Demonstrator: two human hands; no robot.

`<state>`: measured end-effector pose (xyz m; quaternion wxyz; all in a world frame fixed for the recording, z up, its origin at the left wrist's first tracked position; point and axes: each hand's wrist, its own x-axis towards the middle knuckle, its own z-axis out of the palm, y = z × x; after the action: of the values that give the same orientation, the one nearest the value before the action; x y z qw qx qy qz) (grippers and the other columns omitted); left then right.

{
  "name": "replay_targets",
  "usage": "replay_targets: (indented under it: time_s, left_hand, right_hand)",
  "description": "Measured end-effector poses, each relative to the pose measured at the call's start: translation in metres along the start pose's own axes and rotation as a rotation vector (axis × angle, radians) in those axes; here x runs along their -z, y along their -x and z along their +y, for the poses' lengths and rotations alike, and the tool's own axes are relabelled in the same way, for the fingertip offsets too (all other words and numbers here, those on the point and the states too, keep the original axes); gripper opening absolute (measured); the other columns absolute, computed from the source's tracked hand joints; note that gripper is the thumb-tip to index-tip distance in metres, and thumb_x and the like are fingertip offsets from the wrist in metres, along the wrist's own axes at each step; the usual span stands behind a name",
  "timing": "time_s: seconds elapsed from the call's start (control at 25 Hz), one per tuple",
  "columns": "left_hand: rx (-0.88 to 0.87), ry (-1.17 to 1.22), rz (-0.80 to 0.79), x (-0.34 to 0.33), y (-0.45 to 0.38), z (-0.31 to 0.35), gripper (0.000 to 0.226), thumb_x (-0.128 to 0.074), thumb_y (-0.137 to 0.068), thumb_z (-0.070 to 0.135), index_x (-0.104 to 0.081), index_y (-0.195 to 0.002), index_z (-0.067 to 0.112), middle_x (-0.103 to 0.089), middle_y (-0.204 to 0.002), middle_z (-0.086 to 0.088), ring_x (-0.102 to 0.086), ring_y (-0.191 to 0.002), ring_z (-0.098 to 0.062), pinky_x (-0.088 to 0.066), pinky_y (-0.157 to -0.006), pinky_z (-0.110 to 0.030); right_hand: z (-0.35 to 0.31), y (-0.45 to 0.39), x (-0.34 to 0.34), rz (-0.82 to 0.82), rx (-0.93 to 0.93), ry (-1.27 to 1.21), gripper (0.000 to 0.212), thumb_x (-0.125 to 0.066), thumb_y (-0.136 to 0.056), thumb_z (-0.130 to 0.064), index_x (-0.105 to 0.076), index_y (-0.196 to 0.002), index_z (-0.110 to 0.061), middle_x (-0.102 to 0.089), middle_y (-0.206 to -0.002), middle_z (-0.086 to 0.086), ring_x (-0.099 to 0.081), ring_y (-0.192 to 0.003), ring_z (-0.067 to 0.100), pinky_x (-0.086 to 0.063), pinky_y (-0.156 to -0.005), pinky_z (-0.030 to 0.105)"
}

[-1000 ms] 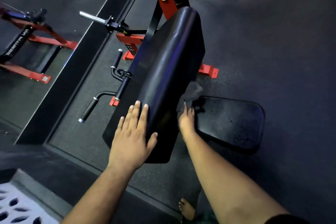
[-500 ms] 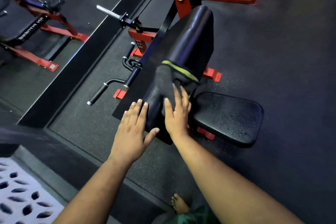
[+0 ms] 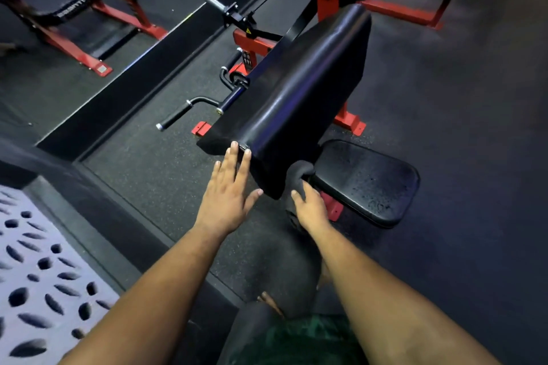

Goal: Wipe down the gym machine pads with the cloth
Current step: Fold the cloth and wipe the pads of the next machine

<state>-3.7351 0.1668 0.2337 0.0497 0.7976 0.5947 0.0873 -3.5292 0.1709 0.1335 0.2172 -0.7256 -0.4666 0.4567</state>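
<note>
A long black sloped arm pad [image 3: 302,92] of a red-framed curl machine runs from the upper right down to the middle. My left hand [image 3: 229,190] lies flat with straight fingers against the pad's near lower end. My right hand [image 3: 310,204] holds a dark grey cloth [image 3: 299,172] bunched against the pad's lower right edge, just under it. The black seat pad [image 3: 370,181] sits to the right of that hand, speckled with droplets. Part of the cloth is hidden by my fingers and by the arm pad.
A black curl handle bar [image 3: 189,109] sticks out left of the pad. Red frame feet [image 3: 348,121] rest on the dark rubber floor. Another red machine [image 3: 89,18] shows in a mirror at the upper left. My bare foot [image 3: 271,304] is below.
My right hand has carried the cloth from the top of the pad's near end down to its lower right edge. The left hand has slid toward the pad's near end. The camera has pulled back.
</note>
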Motion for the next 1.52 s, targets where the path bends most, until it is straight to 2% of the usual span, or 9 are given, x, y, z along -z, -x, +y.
replay_targets:
  time_s: [0.24,0.44,0.56,0.72,0.84,0.96,1.04,1.32,1.52]
  left_hand:
    - [0.170,0.055,-0.046,-0.032,0.020,0.060,0.091,-0.052,-0.096,0.060,-0.007,-0.163,0.020,0.016,-0.168,-0.017,-0.001,-0.157,-0.030,-0.015,-0.126,-0.052]
    - [0.519,0.149,-0.025,-0.082,-0.003,0.136,0.094,-0.053,-0.095,0.062,-0.003,-0.163,0.021,0.030,-0.163,-0.019,-0.005,-0.155,-0.040,-0.013,-0.126,-0.052]
    - [0.651,0.146,-0.018,-0.130,-0.028,0.196,0.091,-0.050,-0.097,0.061,-0.002,-0.163,0.020,0.027,-0.166,-0.015,0.008,-0.157,-0.033,-0.009,-0.126,-0.054]
    - [0.702,0.250,-0.173,-0.210,-0.076,0.287,0.086,-0.045,-0.099,0.059,0.000,-0.163,0.023,0.024,-0.167,-0.009,0.013,-0.156,-0.026,-0.006,-0.127,-0.051]
    - [0.722,0.287,-0.251,-0.261,-0.107,0.317,0.082,-0.042,-0.101,0.058,-0.003,-0.163,0.023,0.013,-0.170,-0.009,0.006,-0.157,-0.026,-0.011,-0.127,-0.050]
    - [0.820,0.329,-0.248,-0.315,-0.129,0.316,0.077,-0.041,-0.102,0.054,-0.008,-0.163,0.020,0.004,-0.171,-0.011,0.002,-0.158,-0.027,-0.013,-0.127,-0.050]
    - [0.883,0.339,-0.210,-0.346,-0.141,0.302,0.074,-0.040,-0.104,0.051,-0.010,-0.163,0.018,0.000,-0.171,-0.011,0.000,-0.158,-0.027,-0.014,-0.127,-0.051]
    - [0.962,0.309,-0.023,-0.408,-0.155,0.288,0.075,-0.026,-0.101,0.051,-0.006,-0.163,0.015,0.004,-0.171,-0.009,0.008,-0.157,-0.027,-0.005,-0.127,-0.053]
    - [0.941,0.287,0.003,-0.415,-0.151,0.284,0.076,-0.026,-0.099,0.051,-0.004,-0.163,0.015,0.005,-0.171,-0.010,0.008,-0.157,-0.029,-0.008,-0.127,-0.053]
  right_hand:
    - [0.046,0.013,0.086,-0.053,0.098,0.203,0.043,-0.053,-0.101,-0.037,-0.051,-0.144,-0.030,-0.057,-0.139,0.005,-0.054,-0.127,0.028,-0.045,-0.102,0.037]
    - [0.094,-0.042,0.178,0.020,0.162,0.361,0.045,-0.052,-0.101,-0.043,-0.052,-0.143,-0.028,-0.056,-0.138,0.006,-0.052,-0.128,0.032,-0.044,-0.103,0.047]
    - [0.115,-0.090,0.234,0.026,0.317,0.539,0.043,-0.056,-0.098,-0.041,-0.055,-0.140,-0.028,-0.057,-0.133,0.002,-0.051,-0.125,0.029,-0.045,-0.098,0.053]
    - [0.152,-0.158,0.284,0.037,0.491,0.820,0.046,-0.064,-0.092,-0.040,-0.055,-0.137,-0.032,-0.059,-0.124,0.004,-0.054,-0.116,0.033,-0.046,-0.088,0.056]
    - [0.183,-0.188,0.288,-0.106,0.440,1.049,0.052,-0.045,-0.098,-0.058,-0.043,-0.147,-0.042,-0.049,-0.145,0.004,-0.041,-0.134,0.031,-0.034,-0.102,0.062]
    - [0.218,-0.219,0.273,-0.301,0.406,1.204,0.073,-0.025,-0.093,-0.078,-0.003,-0.157,-0.050,0.003,-0.170,0.005,0.008,-0.154,0.035,-0.005,-0.112,0.074]
    - [0.230,-0.237,0.259,-0.378,0.451,1.223,0.080,-0.022,-0.088,-0.084,0.011,-0.154,-0.053,0.023,-0.167,0.003,0.023,-0.151,0.039,-0.002,-0.107,0.081]
    - [0.203,-0.310,0.207,-0.237,0.548,1.151,0.071,-0.024,-0.089,-0.082,0.001,-0.152,-0.059,0.008,-0.169,0.003,-0.005,-0.151,0.043,-0.020,-0.108,0.076]
    - [0.162,-0.358,0.157,-0.262,0.618,1.061,0.068,-0.028,-0.092,-0.077,-0.006,-0.153,-0.057,-0.005,-0.168,0.005,-0.022,-0.145,0.042,-0.032,-0.106,0.067]
